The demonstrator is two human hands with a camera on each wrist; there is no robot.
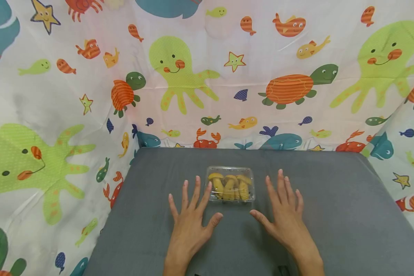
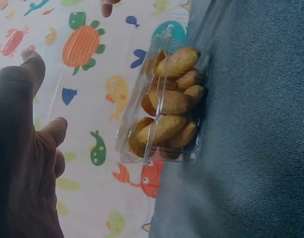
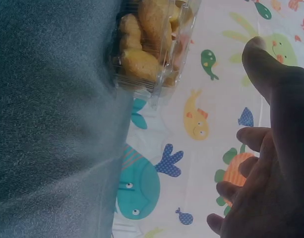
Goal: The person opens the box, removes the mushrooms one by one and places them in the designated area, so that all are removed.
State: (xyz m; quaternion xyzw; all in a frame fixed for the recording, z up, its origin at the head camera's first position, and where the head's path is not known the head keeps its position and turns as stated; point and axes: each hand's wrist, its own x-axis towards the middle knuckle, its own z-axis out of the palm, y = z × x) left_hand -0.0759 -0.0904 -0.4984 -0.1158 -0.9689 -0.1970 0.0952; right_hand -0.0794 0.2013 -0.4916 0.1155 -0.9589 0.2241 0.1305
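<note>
A clear plastic clamshell box point(image 1: 230, 201) with its lid down sits on the grey table. Inside it lie several yellow mushrooms point(image 1: 229, 188), thick-stemmed with orange-yellow caps; they also fill the box in the left wrist view point(image 2: 171, 101) and, partly cut off, the right wrist view point(image 3: 142, 64). My left hand point(image 1: 190, 226) is spread palm down in front of the box's left side, its index fingertip overlapping the box edge in the head view. To the right, my right hand point(image 1: 285, 218) is spread too, fingers apart, thumb pointing toward the box. Both hands hold nothing.
The grey cloth-covered table point(image 1: 345, 207) ends at a white curtain point(image 1: 220, 115) printed with sea animals, which rises behind it and along both sides. A small dark object point(image 1: 283, 270) shows at the bottom edge, beside the right wrist.
</note>
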